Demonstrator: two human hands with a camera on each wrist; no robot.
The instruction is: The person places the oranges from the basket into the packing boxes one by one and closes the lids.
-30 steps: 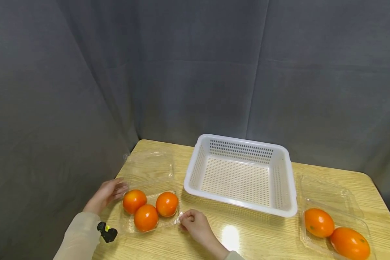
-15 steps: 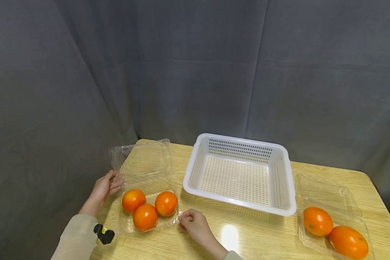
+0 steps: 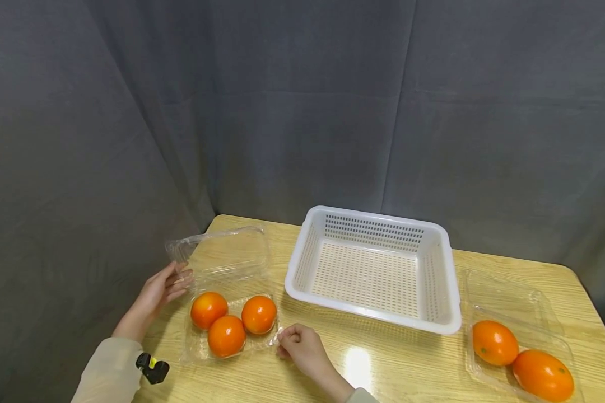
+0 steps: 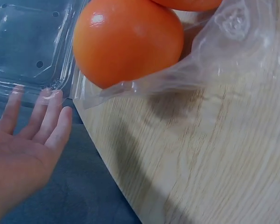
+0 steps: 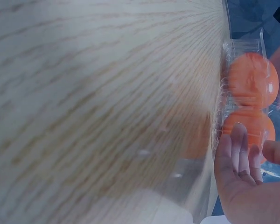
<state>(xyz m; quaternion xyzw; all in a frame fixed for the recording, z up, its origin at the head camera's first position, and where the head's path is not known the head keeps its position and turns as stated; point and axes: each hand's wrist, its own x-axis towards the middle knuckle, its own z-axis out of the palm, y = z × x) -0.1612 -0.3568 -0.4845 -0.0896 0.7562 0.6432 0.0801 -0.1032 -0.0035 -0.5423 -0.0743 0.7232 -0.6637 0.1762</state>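
A clear plastic clamshell container point(image 3: 201, 351) with its lid point(image 3: 227, 254) folded back lies on the table's left, holding three shiny round oranges point(image 3: 226, 336). My left hand point(image 3: 156, 294) is at the lid's left side. In the left wrist view, the straight fingers of that hand point(image 4: 30, 135) reach the edge of the lid point(image 4: 23, 46), beside an orange point(image 4: 128, 44). At the base's right corner, my right hand point(image 3: 304, 350) pinches the rim. The right wrist view has this hand point(image 5: 245, 182) against the container's side, with two oranges point(image 5: 252, 81) behind the plastic.
A white perforated basket point(image 3: 373, 317) with nothing in it stands right of the container. Farther right, a second clear clamshell point(image 3: 509, 299) lies unfolded with two oranges point(image 3: 541, 375) in its base. The table's point(image 3: 398, 369) left edge is close to the left hand. Grey curtain point(image 3: 302, 112) hangs behind.
The left hand has moved slightly left and up along the lid. The lid's left side first rose, then its far edge dipped somewhat. The right hand and the oranges have stayed put.
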